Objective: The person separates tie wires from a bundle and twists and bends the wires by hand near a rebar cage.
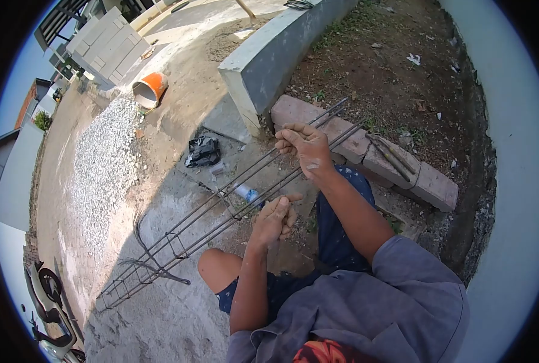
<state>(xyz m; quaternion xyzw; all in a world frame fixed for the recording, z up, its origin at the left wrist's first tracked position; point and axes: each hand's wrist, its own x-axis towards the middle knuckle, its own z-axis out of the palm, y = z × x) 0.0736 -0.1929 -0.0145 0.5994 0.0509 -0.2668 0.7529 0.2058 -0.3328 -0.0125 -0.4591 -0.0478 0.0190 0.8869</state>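
Note:
A long rebar cage [203,213] of thin parallel bars with square stirrups runs diagonally before me, its far-right end over a row of pinkish blocks. My right hand [306,148] is raised at that end, thumb and fingertips pinched together; anything between them is too small to make out. Lower down, beside the near bars, my left hand [275,221] has curled fingers and one finger pointing out. Whether it holds something thin I cannot tell. Dark wire [151,263] lies looped over the cage's left part.
Two metal rods or tool handles [393,158] lie on the blocks [427,184]. A plastic bottle [246,193] and black plastic bag [202,151] are on the ground by the cage. Beyond are a gravel pile [106,163], an orange bucket [151,91], a low wall [269,60] and a motorbike [52,311].

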